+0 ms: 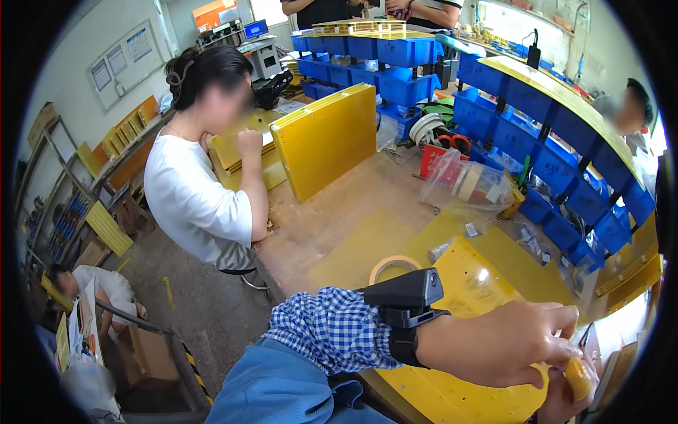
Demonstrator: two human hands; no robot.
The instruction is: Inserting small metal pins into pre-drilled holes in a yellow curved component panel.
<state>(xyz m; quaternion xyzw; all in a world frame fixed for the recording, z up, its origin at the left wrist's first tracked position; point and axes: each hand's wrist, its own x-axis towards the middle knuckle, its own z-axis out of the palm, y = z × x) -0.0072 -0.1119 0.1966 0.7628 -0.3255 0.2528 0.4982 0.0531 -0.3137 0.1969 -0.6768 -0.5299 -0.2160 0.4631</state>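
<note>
Your left hand [505,343] pinched a small yellow piece [578,377] against your right hand [565,396], steadied over the yellow perforated board [473,283] on the bench [339,212].

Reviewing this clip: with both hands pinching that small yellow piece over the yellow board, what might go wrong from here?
The small yellow piece is held only at the fingertips of the left hand and right hand, so it might slip. The yellow board beneath juts past the bench edge and could tip. The tape roll and loose bags nearby might get knocked.
</note>
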